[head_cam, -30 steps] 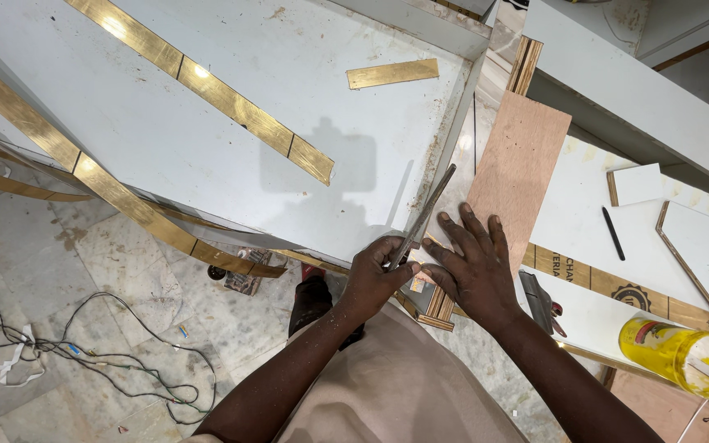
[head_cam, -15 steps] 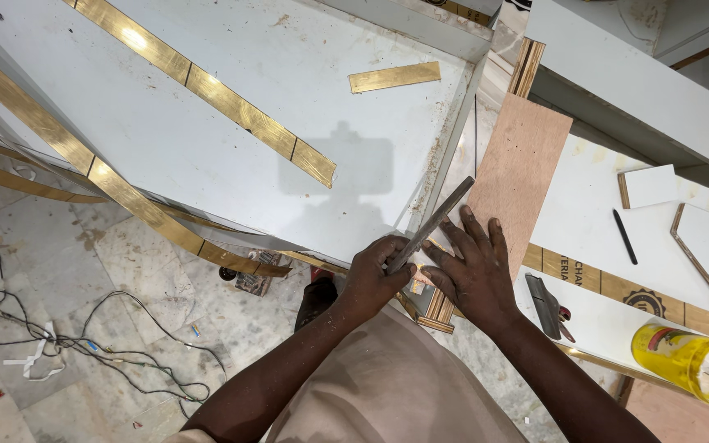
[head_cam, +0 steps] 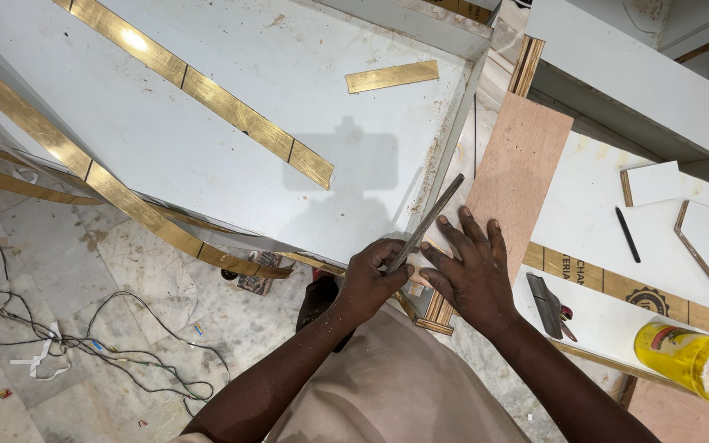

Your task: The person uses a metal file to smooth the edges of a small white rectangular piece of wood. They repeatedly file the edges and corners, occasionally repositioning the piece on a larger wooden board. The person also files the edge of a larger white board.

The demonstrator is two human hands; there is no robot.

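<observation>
Item 1, nearest: my left hand [head_cam: 371, 279], fingers curled tight together in a fist around the lower end of a flat metal file [head_cam: 425, 223]. No gap shows between the fingers; the thumb lies over the tool.

Item 2: the flat metal file itself, grey, slim, slanting up and to the right from my fist, its far end lying against the corner edge of the white panel [head_cam: 289, 90].

Item 3: my right hand [head_cam: 471, 271], just beside the left, palm down. Fingers spread apart and stretched flat, fingertips pressed on the panel's corner and the pale strip beside it, next to the file. It holds nothing.

Item 4: plywood board [head_cam: 519, 176], reddish brown, touching or just past my right fingertips.

Item 5: folding knife [head_cam: 550, 305], dark, on the white sheet right of my right wrist. Yellow glue bottle [head_cam: 689, 361] further right, lying on its side.

Item 6: tangled wires [head_cam: 59, 336] on the marble floor, left.

Item 7: black pen [head_cam: 627, 234] on the white sheet, beyond the knife.

Item 8, farthest: brass strips [head_cam: 207, 94] set across the white panel; one short loose brass piece [head_cam: 391, 76] near its far edge.
</observation>
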